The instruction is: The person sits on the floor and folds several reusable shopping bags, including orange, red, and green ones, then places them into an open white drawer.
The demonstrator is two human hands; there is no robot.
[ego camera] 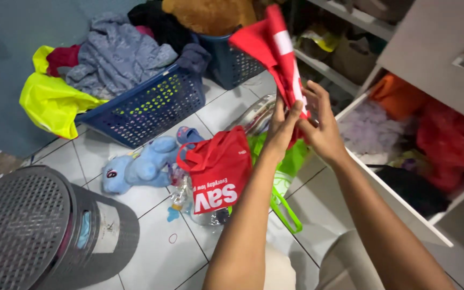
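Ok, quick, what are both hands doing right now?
Left hand: closed on the red cloth, pinching its lower end.
Right hand: closed on the same red cloth, fingers wrapped round it.

Red fabric bag with white patches, soft and crumpled, folded lengthwise into a narrow strip. Held upright above the floor, right of centre, upper end flopping left toward the far baskets. Lower end pinched between left hand and right hand, fingers closed on the cloth, palms nearly touching.
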